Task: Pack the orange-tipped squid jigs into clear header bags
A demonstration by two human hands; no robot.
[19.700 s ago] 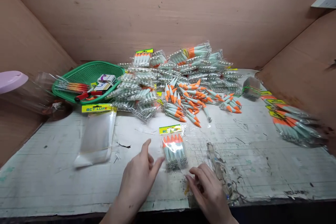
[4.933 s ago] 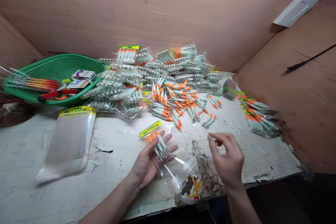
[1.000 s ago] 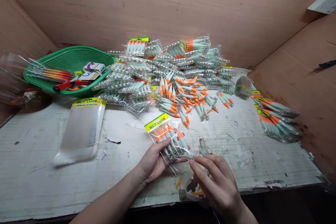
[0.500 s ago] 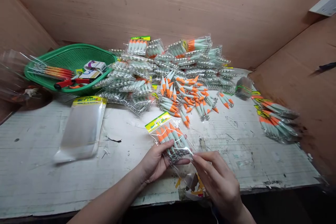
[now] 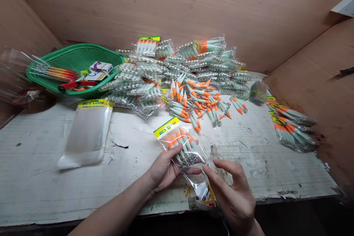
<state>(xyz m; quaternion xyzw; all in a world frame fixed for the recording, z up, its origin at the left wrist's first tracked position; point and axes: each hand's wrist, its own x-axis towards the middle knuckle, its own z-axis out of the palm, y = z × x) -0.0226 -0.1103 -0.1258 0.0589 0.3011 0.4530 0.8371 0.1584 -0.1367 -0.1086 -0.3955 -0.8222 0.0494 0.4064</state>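
Observation:
My left hand (image 5: 163,169) grips a clear bag (image 5: 181,146) with a yellow BCT LURE header, filled with several orange-and-pale-green lures. Thumb on top, fingers underneath, it holds the bag tilted above the table's front. My right hand (image 5: 233,195) pinches the bag's open lower flap between thumb and forefinger. A loose pile of the same lures (image 5: 197,103) lies just beyond on the white table (image 5: 41,177).
A heap of filled bags (image 5: 177,66) sits against the wooden back wall. A green basket (image 5: 69,57) with small boxes and a red tool stands at far left. Empty bags (image 5: 88,132) lie left of centre; more filled bags (image 5: 293,129) at right.
Across the last second my left hand kept hold of the filled bag, while my right hand shifted slightly right and down along the bag's open end.

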